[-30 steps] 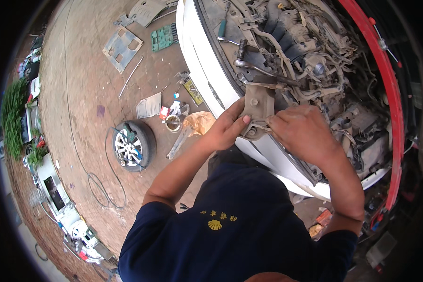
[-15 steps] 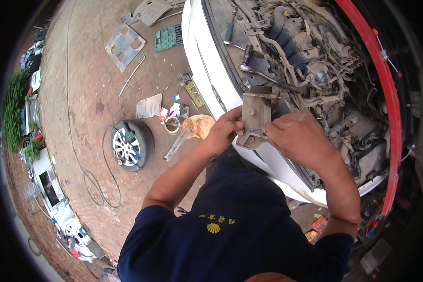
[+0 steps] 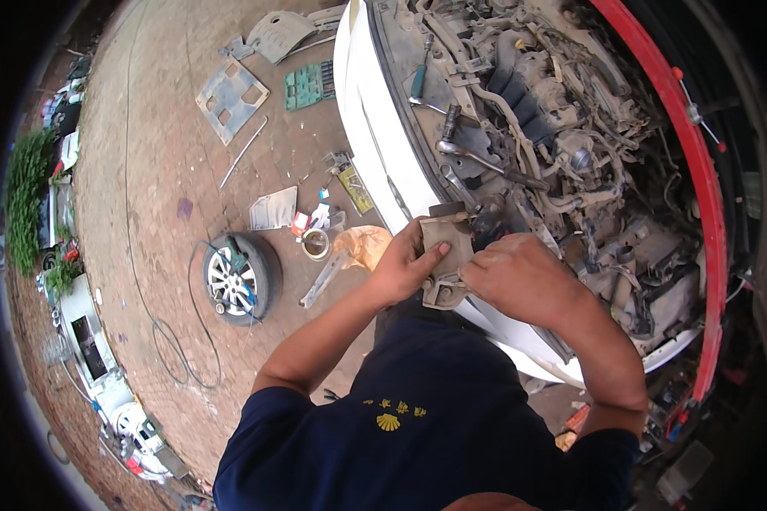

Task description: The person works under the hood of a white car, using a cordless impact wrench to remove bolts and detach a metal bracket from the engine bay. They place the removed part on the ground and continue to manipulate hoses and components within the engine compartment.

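Note:
A dusty grey-brown metal bracket (image 3: 453, 236) is held between my hands, in front of my body and over the near edge of the white car's front. My left hand (image 3: 400, 271) grips its left side, the thumb lying across its face. On the opposite side my right hand (image 3: 524, 277) is closed, fingertips pinching the bracket's edge; whether anything small is in them is hidden. Just beyond, a chrome ratchet wrench (image 3: 477, 156) lies in the engine bay (image 3: 562, 145). A green-handled tool (image 3: 418, 81) rests farther up.
The white bumper (image 3: 373, 128) curves along the car's near side, and a red bar (image 3: 669, 111) borders the right. On the brick ground are a wheel (image 3: 268, 277), a green tool case (image 3: 309, 85), a round tin (image 3: 315, 244), a hose (image 3: 179, 349) and a flat panel (image 3: 232, 98).
The bracket has come down toward my body and tilted. My left thumb has moved onto its face, and my right hand has shifted slightly down and left with it.

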The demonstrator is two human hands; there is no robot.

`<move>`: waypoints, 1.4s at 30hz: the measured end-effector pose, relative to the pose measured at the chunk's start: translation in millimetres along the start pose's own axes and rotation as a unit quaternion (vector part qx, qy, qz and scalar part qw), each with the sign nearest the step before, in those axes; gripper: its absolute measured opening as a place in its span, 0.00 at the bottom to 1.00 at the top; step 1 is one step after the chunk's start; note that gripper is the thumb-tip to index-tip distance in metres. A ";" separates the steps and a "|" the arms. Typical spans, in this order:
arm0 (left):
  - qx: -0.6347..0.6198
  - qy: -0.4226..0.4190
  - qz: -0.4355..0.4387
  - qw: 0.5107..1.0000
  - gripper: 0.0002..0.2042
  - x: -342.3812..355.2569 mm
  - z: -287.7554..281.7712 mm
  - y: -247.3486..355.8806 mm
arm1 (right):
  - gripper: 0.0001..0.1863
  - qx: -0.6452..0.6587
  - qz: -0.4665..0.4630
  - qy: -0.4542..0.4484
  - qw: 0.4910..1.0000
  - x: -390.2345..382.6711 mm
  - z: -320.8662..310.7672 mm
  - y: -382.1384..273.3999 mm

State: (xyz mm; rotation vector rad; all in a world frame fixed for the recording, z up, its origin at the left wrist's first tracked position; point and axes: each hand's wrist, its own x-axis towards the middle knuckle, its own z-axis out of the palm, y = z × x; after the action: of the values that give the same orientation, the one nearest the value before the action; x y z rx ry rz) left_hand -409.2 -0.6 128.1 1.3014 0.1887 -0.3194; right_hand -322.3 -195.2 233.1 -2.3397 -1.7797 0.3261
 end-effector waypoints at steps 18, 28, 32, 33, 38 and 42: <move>-0.020 0.280 0.107 0.954 0.12 229.1 -183.6 72.0 | 0.17 0.183 0.324 0.189 0.909 -62.4 -1.7 30.2; 0.158 0.311 -0.002 0.937 0.12 360.6 -203.6 104.4 | 0.15 0.238 0.497 0.242 0.799 -175.9 73.1 3.4; 0.223 0.297 -0.022 0.928 0.14 371.8 -205.7 106.9 | 0.15 0.263 0.534 0.244 0.765 -188.7 83.3 -5.4; 0.224 0.287 -0.042 0.930 0.14 374.8 -211.9 109.0 | 0.15 0.276 0.541 0.242 0.756 -189.9 84.0 -6.2; 0.342 0.281 -0.045 0.896 0.17 387.8 -229.7 107.0 | 0.14 0.286 0.554 0.238 0.745 -197.2 88.3 -6.3; 0.468 0.282 -0.023 0.837 0.25 400.5 -269.0 96.3 | 0.14 0.292 0.557 0.233 0.741 -195.7 88.4 -7.0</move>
State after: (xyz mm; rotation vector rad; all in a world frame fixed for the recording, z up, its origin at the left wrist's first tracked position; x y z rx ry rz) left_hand 11.3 231.0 20.5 2.3626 0.6175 -0.0336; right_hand -404.3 -380.8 162.6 -2.3448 0.1237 0.3182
